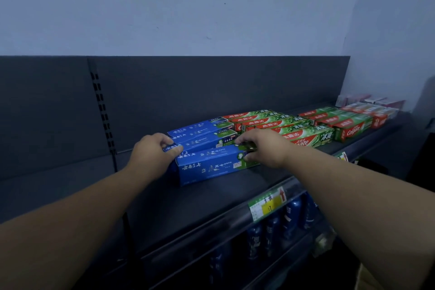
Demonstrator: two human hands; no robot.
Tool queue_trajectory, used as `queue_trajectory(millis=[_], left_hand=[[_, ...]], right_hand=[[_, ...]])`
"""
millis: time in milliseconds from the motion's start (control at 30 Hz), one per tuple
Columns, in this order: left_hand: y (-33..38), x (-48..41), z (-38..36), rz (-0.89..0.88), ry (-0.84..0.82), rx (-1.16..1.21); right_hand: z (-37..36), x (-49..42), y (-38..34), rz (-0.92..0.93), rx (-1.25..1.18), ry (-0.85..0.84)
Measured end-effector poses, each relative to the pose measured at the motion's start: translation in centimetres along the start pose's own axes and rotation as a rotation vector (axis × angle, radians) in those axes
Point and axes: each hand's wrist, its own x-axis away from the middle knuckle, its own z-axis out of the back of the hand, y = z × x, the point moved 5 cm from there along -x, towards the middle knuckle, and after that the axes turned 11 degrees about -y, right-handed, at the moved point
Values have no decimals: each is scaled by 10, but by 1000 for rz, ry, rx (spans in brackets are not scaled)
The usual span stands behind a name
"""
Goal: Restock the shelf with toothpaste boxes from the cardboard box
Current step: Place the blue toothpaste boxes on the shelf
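Note:
Three blue toothpaste boxes lie on the dark top shelf (pixel 211 198). The front blue box (pixel 209 166) is nearest me, the middle blue box (pixel 202 141) sits behind it, and the back blue box (pixel 200 127) lies against the rear. My left hand (pixel 153 150) grips the left end of the middle and front boxes, fingers curled over them. My right hand (pixel 263 147) grips the right end of the same boxes, fingers curled over the green end. The cardboard box (pixel 367 278) shows only as a corner at the bottom right.
Red and green Colgate boxes (pixel 294 129) are stacked to the right of the blue ones, with more rows (pixel 348 122) and pale boxes (pixel 376 103) farther right. Blue bottles (pixel 273 231) stand on the shelf below, behind a price tag (pixel 268 205). A slotted upright (pixel 103 115) runs up the back panel.

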Motion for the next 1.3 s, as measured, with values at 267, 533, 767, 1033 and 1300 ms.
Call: queue_trajectory(millis=[267, 533, 767, 1033, 1300], left_hand=[[4, 0, -8, -76, -35, -49], [25, 9, 0, -88, 55, -248], [83, 40, -36, -281, 63, -243], [156, 92, -118, -426, -47, -230], [230, 168, -240, -541, -252, -198]], right_hand=[[-4, -6, -5, -7, 82, 100], [1, 14, 9, -37, 79, 176], [6, 77, 45, -84, 49, 275], [-1, 190, 130, -251, 9, 282], [-31, 331, 226, -467, -49, 238]])
